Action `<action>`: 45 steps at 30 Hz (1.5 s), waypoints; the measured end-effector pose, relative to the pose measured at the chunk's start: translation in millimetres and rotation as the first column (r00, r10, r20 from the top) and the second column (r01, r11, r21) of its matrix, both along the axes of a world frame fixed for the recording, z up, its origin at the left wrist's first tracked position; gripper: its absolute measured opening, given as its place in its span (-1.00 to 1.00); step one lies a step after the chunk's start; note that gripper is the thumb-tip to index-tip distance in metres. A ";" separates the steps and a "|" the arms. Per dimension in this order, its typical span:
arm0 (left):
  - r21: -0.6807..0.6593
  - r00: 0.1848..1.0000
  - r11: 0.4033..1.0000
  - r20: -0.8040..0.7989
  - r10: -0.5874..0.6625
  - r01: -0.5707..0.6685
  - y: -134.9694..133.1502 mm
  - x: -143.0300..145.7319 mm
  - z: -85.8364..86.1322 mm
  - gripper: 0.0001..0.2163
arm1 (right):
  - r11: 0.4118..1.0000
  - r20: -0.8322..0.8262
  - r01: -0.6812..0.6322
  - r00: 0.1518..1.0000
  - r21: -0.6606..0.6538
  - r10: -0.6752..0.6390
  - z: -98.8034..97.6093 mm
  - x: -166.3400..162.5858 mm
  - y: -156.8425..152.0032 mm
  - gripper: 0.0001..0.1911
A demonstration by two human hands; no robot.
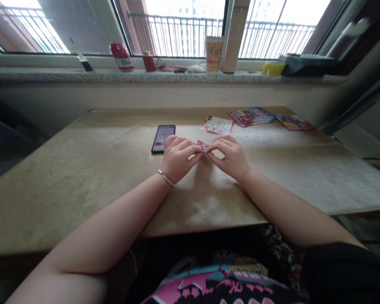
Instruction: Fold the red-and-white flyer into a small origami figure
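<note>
Between my two hands is a small folded piece of printed paper, red and white, held just above the table. My left hand, with a silver bangle at the wrist, pinches its left side between thumb and fingers. On the other side my right hand pinches its right edge. The fingertips nearly meet and cover much of the paper. A dark-framed phone with a lit screen lies partly behind my left hand. Beyond the right hand are white and orange printed sheets.
Colourful printed cards lie in a fanned pile at the far right of the table, beside another stack. Along the windowsill stand a red and white can, a red bottle, a patterned cup and a yellow item.
</note>
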State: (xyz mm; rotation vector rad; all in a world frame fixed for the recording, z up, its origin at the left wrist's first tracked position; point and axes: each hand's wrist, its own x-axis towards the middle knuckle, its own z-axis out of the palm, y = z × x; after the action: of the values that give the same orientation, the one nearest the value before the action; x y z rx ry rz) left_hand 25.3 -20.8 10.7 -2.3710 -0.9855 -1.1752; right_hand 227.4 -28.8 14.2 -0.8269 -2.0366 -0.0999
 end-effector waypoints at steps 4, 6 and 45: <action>0.017 1.000 1.000 0.022 0.007 -0.007 1.8 0.1 -1.4 -0.86 | 1.000 -0.031 -0.010 0.999 0.003 0.010 -0.7 0.9 3.5 -0.95; 0.018 1.000 1.000 -0.010 0.009 -0.009 1.7 0.3 -2.2 -0.87 | 1.000 -0.013 -0.019 1.000 0.011 0.019 -1.1 0.9 4.5 -0.94; -0.018 0.992 1.000 -0.121 0.023 -0.025 1.3 2.8 -5.1 -0.81 | 0.998 0.162 0.047 0.985 0.029 -0.051 -3.8 -0.3 4.2 -0.92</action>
State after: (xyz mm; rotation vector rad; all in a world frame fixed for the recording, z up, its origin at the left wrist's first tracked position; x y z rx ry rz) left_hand 28.1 -19.6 5.6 -2.4068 -0.9862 -1.0043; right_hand 227.1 -24.6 10.4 -0.8779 -2.1633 -0.2265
